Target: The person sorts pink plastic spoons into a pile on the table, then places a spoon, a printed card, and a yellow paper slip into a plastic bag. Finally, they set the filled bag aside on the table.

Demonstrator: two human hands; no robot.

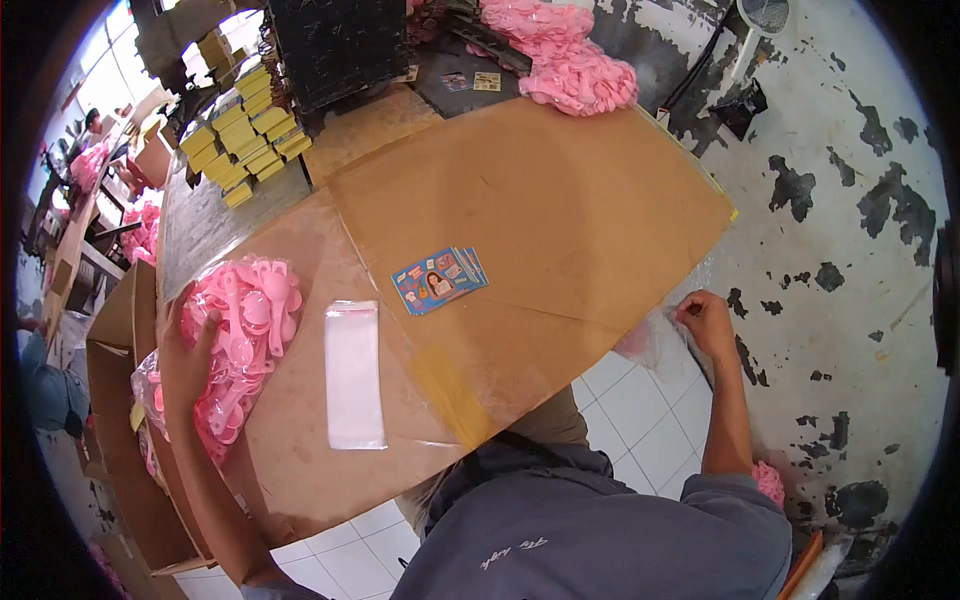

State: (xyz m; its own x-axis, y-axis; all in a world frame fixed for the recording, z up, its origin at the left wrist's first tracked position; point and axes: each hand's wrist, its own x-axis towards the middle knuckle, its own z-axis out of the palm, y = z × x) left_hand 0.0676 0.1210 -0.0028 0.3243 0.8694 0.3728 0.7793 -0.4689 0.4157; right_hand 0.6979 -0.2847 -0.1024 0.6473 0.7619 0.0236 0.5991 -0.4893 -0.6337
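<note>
At the left of the table, a heap of pink plastic spoons (262,300) lies partly on clear plastic. My left hand (188,352) rests against its left side, thumb and fingers apart. Off the table's right edge, my right hand (706,322) pinches a clear plastic bag (665,345) that hangs down; something pinkish shows through it, too blurred to name. Between my hands lie a stack of flat clear plastic sleeves (354,375) and a small fanned stack of blue printed cards (438,280).
A cardboard sheet (560,200) covers the table. Stacks of yellow-edged cards (240,135) stand at the back left, more pink pieces (580,60) at the back. An open cardboard box (115,400) stands at the left, a peeling wall (800,280) at the right. A person (50,385) is at the far left.
</note>
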